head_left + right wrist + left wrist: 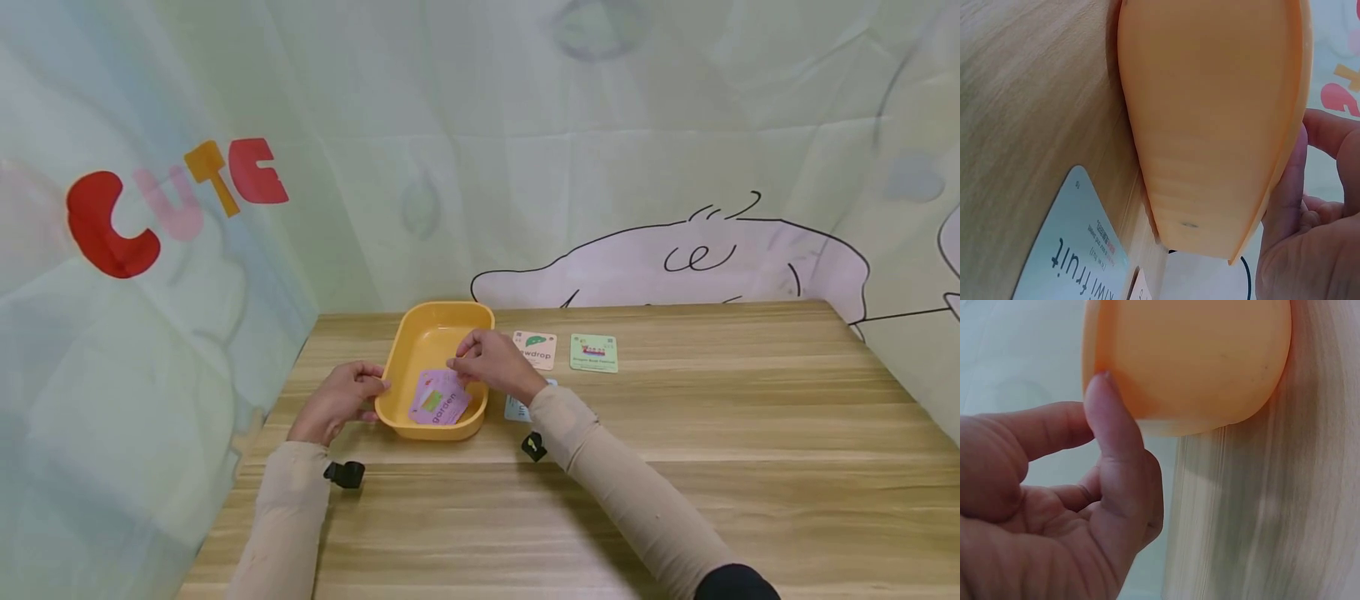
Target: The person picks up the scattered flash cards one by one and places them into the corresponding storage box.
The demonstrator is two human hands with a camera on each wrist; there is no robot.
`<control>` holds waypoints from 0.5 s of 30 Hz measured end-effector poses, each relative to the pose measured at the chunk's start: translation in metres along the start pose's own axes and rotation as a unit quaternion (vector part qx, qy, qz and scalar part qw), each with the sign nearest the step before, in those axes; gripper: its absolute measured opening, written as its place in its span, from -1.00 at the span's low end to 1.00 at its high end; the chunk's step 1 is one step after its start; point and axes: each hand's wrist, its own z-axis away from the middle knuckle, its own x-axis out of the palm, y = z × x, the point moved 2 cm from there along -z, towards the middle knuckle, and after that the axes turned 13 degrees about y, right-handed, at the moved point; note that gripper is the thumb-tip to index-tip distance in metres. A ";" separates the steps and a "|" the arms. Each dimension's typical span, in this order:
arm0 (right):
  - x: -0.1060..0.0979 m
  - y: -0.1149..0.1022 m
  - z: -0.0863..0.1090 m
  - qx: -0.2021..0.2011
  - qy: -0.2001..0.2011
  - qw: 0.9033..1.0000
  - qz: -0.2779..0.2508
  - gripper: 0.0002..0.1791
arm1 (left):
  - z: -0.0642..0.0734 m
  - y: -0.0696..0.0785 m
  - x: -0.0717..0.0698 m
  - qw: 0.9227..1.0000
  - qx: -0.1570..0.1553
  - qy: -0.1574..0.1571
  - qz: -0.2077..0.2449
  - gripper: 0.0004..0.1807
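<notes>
A yellow plastic bin (431, 321) stands on the table, with purple cards, the top one reading "garden" (435, 404), lying in its near end. At the bin's left side, my left hand (345, 398) pinches the rim between thumb and finger; the left wrist view shows the fingertips on that wall (1166, 369). My right hand (491, 362) reaches over the right rim, thumb and forefinger drawn together just above the cards. In the right wrist view the bin's outer wall (1210, 125) hides these fingertips, so I cannot tell whether they pinch a card.
Right of the bin lie a pale card ending in "wdrop" (536, 350) and a green card with a boat picture (594, 353). A blue "kiwi fruit" card (1079, 250) lies partly under my right wrist. A printed curtain (390, 167) hangs behind the wooden table (750, 433).
</notes>
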 end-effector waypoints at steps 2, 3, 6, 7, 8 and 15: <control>0.000 0.000 0.000 0.000 0.000 1.000 0.002 -0.74 | 0.000 0.000 0.000 1.000 0.000 0.001 -0.001 -0.62; 0.000 0.000 0.000 0.000 0.000 1.000 0.002 -0.74 | 0.000 0.000 0.000 1.000 0.000 0.001 -0.002 -0.62; 0.001 0.001 -0.001 0.001 -0.001 1.000 -0.002 -0.75 | 0.001 0.000 0.000 1.000 0.002 0.001 -0.003 -0.62; 0.001 0.001 -0.001 0.001 -0.001 1.000 -0.003 -0.74 | 0.001 0.000 0.000 1.000 0.002 0.001 -0.004 -0.62; 0.001 0.001 -0.001 0.002 -0.001 1.000 -0.004 -0.74 | 0.001 0.000 0.000 1.000 0.002 0.002 -0.005 -0.63; 0.000 0.001 -0.001 -0.002 -0.004 1.000 -0.004 -0.74 | 0.001 0.001 0.001 1.000 -0.004 0.004 -0.003 -0.63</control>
